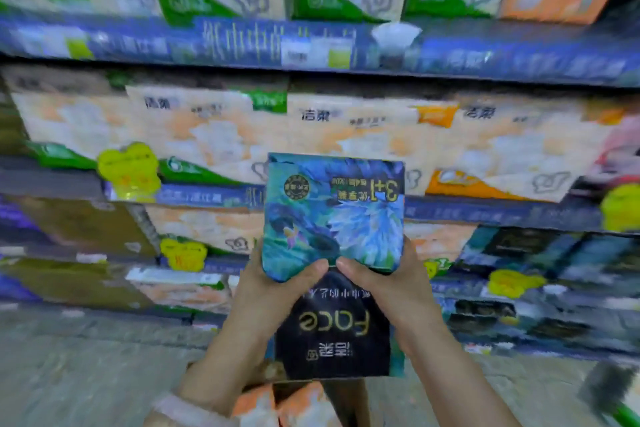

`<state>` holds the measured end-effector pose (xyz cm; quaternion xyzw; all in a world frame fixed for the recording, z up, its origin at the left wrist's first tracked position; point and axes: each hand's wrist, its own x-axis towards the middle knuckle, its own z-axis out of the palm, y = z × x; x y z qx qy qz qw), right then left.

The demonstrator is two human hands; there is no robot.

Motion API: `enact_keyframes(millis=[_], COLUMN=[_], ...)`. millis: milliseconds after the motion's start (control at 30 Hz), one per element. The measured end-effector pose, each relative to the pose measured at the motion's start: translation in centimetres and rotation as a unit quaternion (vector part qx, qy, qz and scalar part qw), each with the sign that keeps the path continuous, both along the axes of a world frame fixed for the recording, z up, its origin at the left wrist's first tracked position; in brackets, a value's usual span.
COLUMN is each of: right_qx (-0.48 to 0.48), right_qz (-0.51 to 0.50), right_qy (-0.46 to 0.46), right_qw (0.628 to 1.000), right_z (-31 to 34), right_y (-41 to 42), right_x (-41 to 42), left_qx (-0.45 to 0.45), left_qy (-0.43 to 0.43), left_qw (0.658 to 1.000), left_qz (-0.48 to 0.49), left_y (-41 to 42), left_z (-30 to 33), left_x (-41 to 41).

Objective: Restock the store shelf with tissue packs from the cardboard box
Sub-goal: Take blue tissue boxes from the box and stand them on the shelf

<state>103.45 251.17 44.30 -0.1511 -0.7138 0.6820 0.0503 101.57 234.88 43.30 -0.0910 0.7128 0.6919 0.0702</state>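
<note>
I hold a tissue pack (334, 215) up in front of the store shelf (311, 48). The pack is blue-green with a flower print on its upper face and black with gold lettering on the face toward me, and it is upside down. My left hand (273, 291) grips its left side and my right hand (388, 284) grips its right side, thumbs meeting on the front edge. The shelf rows behind are filled with white, orange and green tissue packs (214, 139). Below my wrists several orange and white packs (277, 406) show, perhaps in the box; the box itself is blurred.
Blue price strips run along each shelf edge. Yellow price tags (128, 170) hang from the middle and lower rows. Dark blue-black packs (540, 253) fill the lower right shelves. Grey floor (86, 367) lies at the bottom left. The picture is motion-blurred.
</note>
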Motion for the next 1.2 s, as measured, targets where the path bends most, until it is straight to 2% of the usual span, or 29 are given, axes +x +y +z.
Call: enact_keyframes(millis=[233, 500, 833, 967, 1200], right_qx=[0.01, 0.068, 0.068, 0.076, 0.158], right_qz=[-0.064, -0.099, -0.08, -0.089, -0.099], right_qy=[0.138, 0.265, 0.298, 0.298, 0.287], right_qw=[0.988, 0.957, 0.949, 0.947, 0.94], right_z=[12.9, 22.1, 27.3, 28.1, 28.0], right_y=[7.7, 21.6, 40.7, 45.2, 50.4], right_x=[2.0, 1.0, -5.8, -8.6, -14.1], left_qx=[0.013, 0.057, 0.058, 0.048, 0.051], left_qy=[0.152, 0.277, 0.335, 0.345, 0.37], left_qw=[0.986, 0.954, 0.936, 0.933, 0.922], left_qz=[-0.07, -0.095, -0.089, -0.095, -0.099], left_y=[8.1, 22.6, 41.5, 45.9, 51.5], left_z=[13.5, 22.7, 27.7, 27.9, 26.7], left_x=[-0.8, -2.4, -9.0, -12.3, -18.5])
